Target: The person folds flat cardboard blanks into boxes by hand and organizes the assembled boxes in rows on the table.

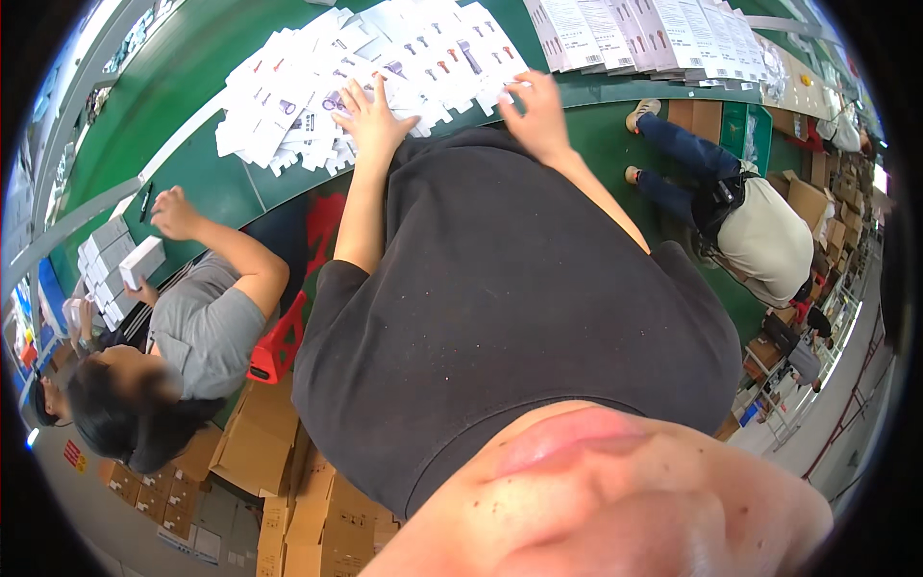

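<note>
A loose, overlapping pile of flat, unfolded white cartons (423,72), printed with small product pictures, spreads over the green table in front of me. On its near part rests my left hand (370,117), fingers spread and holding nothing that I can see. My right hand (536,113) is at the pile's right end, its fingers loosely bent and apart, with nothing visible between them. Right of that hand lies a neater, fanned row of similar printed cartons (654,37).
The green table (115,173) curves off to the left. There a co-worker in grey (207,317) holds a white box (142,262) beside stacked white boxes (104,260). A red stool (279,341) and brown cardboard boxes (327,519) stand behind. Another person (764,236) bends at the right.
</note>
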`<move>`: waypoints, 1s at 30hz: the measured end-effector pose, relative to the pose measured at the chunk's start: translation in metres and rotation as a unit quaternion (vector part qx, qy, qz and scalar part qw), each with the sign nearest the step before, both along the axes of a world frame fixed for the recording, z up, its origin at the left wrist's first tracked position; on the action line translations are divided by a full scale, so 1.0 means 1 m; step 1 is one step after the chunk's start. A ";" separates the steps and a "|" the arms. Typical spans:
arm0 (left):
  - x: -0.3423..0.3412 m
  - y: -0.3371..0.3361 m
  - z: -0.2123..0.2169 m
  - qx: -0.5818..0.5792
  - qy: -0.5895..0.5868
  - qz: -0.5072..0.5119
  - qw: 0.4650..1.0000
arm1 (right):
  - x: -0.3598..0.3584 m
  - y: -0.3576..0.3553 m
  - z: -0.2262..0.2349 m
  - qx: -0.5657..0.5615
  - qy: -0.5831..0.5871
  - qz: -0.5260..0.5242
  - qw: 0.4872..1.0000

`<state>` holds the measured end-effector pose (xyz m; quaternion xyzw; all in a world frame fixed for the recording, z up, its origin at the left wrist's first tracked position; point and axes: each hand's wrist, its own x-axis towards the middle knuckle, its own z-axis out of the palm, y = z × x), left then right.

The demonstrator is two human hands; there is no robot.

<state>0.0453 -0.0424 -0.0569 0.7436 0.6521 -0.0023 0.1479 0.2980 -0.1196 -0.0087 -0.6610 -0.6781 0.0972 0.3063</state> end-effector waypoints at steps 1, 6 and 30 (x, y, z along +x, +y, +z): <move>0.000 -0.002 0.000 0.001 -0.001 0.001 1.000 | -0.004 -0.001 -0.002 0.001 -0.001 0.001 1.000; -0.019 -0.024 -0.015 -0.025 0.001 -0.085 0.996 | -0.017 -0.008 -0.006 -0.116 0.063 0.150 0.980; -0.007 -0.081 0.167 -0.191 -0.773 0.000 0.605 | -0.072 0.027 0.032 0.155 0.109 0.244 0.951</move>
